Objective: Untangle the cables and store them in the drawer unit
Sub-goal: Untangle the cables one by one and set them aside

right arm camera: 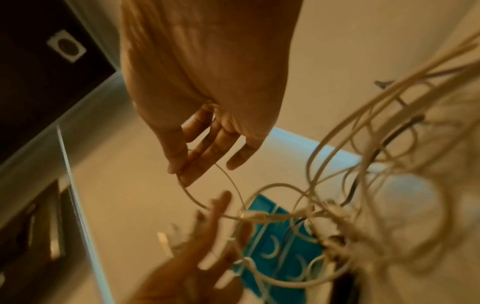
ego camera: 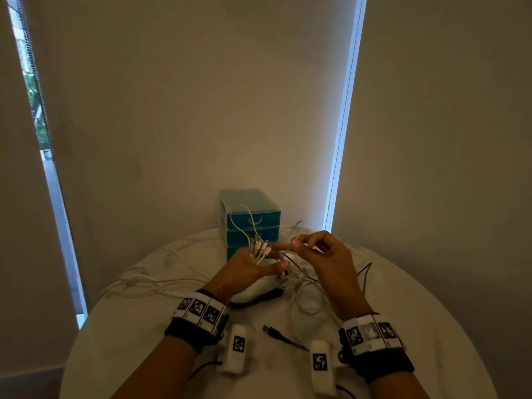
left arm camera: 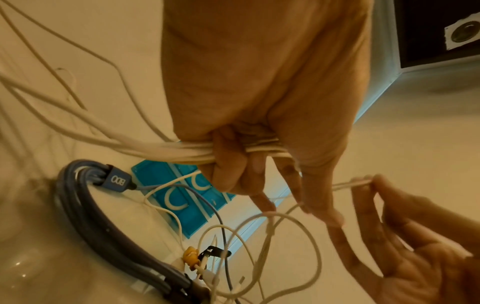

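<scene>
Your left hand (ego camera: 253,267) sits at centre of the head view, palm up, with a bunch of white cables (ego camera: 260,249) threaded between its fingers. Plug ends stick up toward 12 o'clock. The left wrist view shows the fingers (left arm camera: 228,164) curled over the strands (left arm camera: 166,151), which run off toward 9 o'clock. So that hand is holding the bundle.

Your right hand (ego camera: 322,254) is just at 3 o'clock of the left. Thumb and forefinger pinch one thin white cable (right arm camera: 207,203); the other fingers are loosely bent. In the right wrist view that cable loops from the fingertips (right arm camera: 182,170) down toward 5 o'clock, into a blurred tangle (right arm camera: 363,185).

The drawer unit (ego camera: 250,223) is blue and stands at the table's far edge, 12 o'clock from your hands. Its visible drawers look closed. One white loop (ego camera: 241,220) rises in front of it.

More cables lie on the white round table (ego camera: 144,341): slack white runs (ego camera: 149,283) at 9 o'clock of the left hand, a heap (ego camera: 305,286) under and between the hands. A dark cable with a USB plug (ego camera: 269,329) lies at 6 o'clock, between your wrists. The left wrist view shows a coiled grey-blue cable (left arm camera: 85,216) with a tagged plug (left arm camera: 116,179) at 7 o'clock, resting on the table.
</scene>
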`<state>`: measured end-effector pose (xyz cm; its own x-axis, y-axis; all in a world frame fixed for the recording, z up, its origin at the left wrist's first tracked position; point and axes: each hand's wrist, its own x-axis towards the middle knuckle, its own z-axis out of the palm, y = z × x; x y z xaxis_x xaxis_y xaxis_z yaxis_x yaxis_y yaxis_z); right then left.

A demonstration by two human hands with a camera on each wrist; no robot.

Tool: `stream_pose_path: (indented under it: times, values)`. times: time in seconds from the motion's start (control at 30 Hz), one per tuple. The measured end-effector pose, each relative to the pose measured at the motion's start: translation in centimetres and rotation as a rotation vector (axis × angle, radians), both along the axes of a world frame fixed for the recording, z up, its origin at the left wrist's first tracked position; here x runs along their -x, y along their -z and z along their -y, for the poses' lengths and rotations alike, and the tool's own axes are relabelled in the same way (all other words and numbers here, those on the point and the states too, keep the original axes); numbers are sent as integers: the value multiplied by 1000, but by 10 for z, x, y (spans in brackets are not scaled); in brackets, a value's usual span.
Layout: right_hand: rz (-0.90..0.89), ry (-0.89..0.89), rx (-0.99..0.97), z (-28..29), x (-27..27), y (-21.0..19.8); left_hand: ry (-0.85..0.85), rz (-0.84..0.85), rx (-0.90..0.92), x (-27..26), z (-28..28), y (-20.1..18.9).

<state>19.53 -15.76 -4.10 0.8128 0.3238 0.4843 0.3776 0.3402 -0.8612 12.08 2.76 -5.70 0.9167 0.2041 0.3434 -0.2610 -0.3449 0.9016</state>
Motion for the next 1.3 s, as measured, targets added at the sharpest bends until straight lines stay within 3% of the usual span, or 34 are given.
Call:
stream_pose_path:
  times: [0.07, 0.2, 0.3, 0.37, 0.47, 0.53, 0.67, 0.73, 0.8, 0.87, 1.0, 1.07, 1.17, 1.3]
  values:
    - [-5, -16, -89, -1, 3, -5, -33, -54, -29, -2, -1, 2]
    - [-278, -133, -463, 5, -5, -7, -120, -107, 43, -1, -8, 2]
    - [-392, -139, -529, 9, -12, 0, -140, -40, 115, -1, -9, -2]
    - [-370, -158, -442, 6, -14, 4, -157, -14, 206, 1, -10, -6]
    - [-256, -154, -152, -2, -8, 9, -135, -4, 316, 8, -14, -10]
    - [-119, -21, 5, -6, -2, 9, -128, -34, 310, 10, -16, -12]
    - [229, 306, 120, -7, 2, 5, -60, -112, 203, 10, -17, -11]
    - [394, 365, 196, -7, 2, 5, -41, -121, 137, 11, -14, -11]
    - [403, 343, 238, -8, 1, 7, -28, -122, 130, 11, -12, -11]
    - [324, 336, 295, -6, -5, 12, -33, -108, 201, 9, -14, -11]
    - [43, 345, 480, 1, -20, 26, -46, 51, 507, 7, -26, -15]
    - [-153, 248, 341, 2, -24, 27, -10, 129, 616, 9, -33, -17]
    - [-456, -80, 27, -1, -17, 17, 40, 124, 645, 11, -41, -18]
    - [-767, -412, -261, -2, -6, 9, 54, -58, 405, 16, -35, -19]
